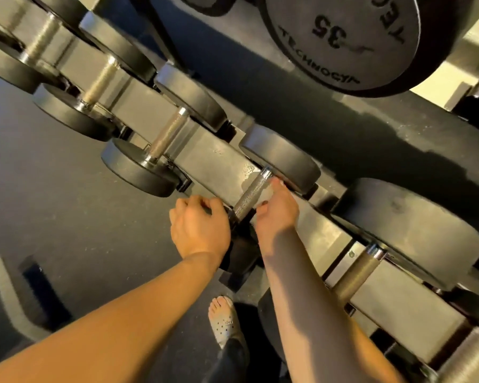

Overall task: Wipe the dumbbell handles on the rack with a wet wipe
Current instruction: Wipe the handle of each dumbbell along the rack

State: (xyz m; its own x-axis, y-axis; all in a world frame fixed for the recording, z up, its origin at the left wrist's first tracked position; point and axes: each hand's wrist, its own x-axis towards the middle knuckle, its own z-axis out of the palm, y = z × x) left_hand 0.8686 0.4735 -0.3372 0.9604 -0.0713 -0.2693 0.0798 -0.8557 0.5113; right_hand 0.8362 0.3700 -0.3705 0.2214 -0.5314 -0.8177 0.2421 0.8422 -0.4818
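On the lower tier of the rack (213, 158), a row of dumbbells lies slantwise from upper left to lower right, each with one head at the front edge and one at the back. The knurled handle (250, 193) at centre is bare along most of its length and ends at a bright collar against its rear head (282, 158). The left hand (199, 225), knuckles up and fingers curled, sits over the near end of this dumbbell at the shelf's front edge; what the fingers close on cannot be told. The right hand (277, 211) lies just beside the handle on its right, fingers nearly straight and reaching to the collar, thumb close to the grip; its palm side is hidden, so a wipe beneath it cannot be confirmed. The neighbouring handle (168, 134) to the left and the thicker handle (362, 268) to the right stand well apart from both hands, with flat shelf plate between. A large head marked 35 (340, 40) overhangs from the upper tier. Dark floor (67, 203) lies open to the left of the rack edge; a sandalled foot (223, 322) stands near its base.
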